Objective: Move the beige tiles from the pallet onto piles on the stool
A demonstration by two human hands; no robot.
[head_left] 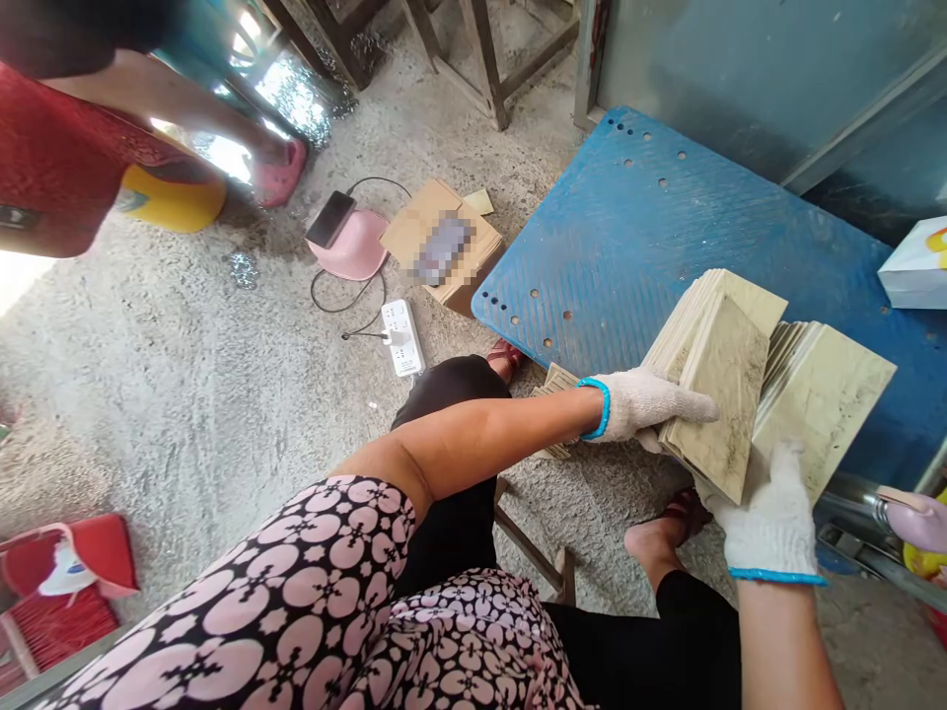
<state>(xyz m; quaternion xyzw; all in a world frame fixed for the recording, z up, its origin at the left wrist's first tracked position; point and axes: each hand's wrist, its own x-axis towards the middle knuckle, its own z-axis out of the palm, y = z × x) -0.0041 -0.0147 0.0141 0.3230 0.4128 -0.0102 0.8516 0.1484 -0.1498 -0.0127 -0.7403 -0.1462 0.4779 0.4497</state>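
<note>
My left hand (655, 402), in a white knit glove with a blue cuff, is closed on the lower left edge of a stack of thin beige rectangular panels (729, 380). Its thumb lies over the front panel, which has dark smudges. My right hand (776, 518), gloved the same way, grips the bottom edge of the panels; its thumb presses on a second stack (836, 394) leaning to the right. Both stacks tilt at the near edge of a blue board-like tabletop (592, 237). Most fingers of both hands are hidden by the panels.
More panels (558, 380) lie lower down by my left wrist. On the concrete floor are a cardboard box (429, 202), a pink stool (359, 247) and a white power strip (401, 340) with cables. A tissue box (917, 261) stands at right. Another person's leg (199, 108) shows upper left.
</note>
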